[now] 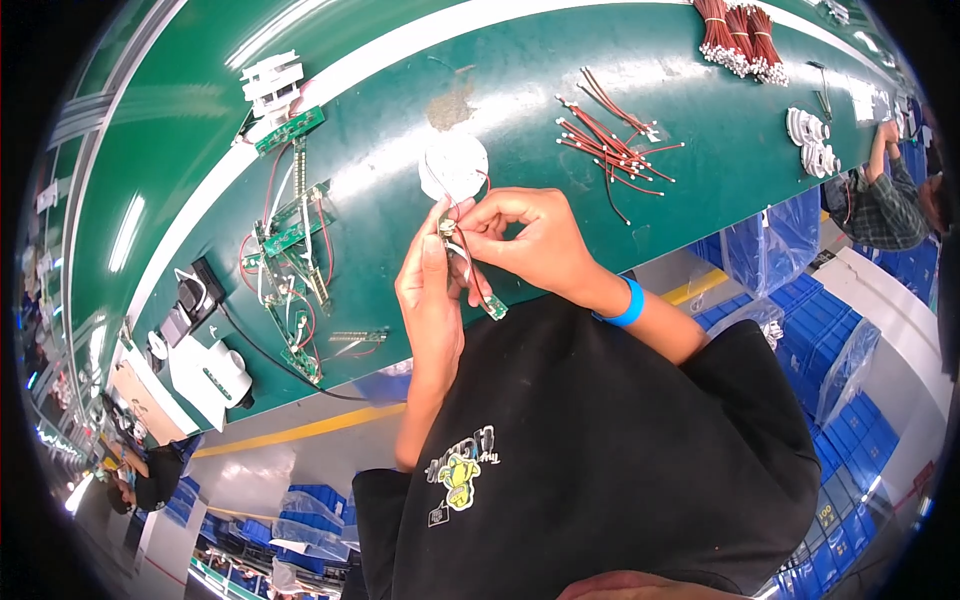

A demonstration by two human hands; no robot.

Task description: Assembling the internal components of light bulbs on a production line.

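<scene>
Head-worn fisheye, near, facing down on green bench [375, 255].

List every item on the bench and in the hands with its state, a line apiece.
Left hand: holding the wired circuit board.
Right hand: fingertips at the board's upper end, exact grip unclear.
Wired circuit board: held above the bench.
White round part: resting on the bench.
Red cables: loose, spread out.
Cable bundles: gathered together.
Green boards: heaped, wires attached.

My circuit board [495, 306] is green, its wire [467, 252] red. My wristband [632, 303] is bright blue, my workbench [375, 260] green.
</scene>
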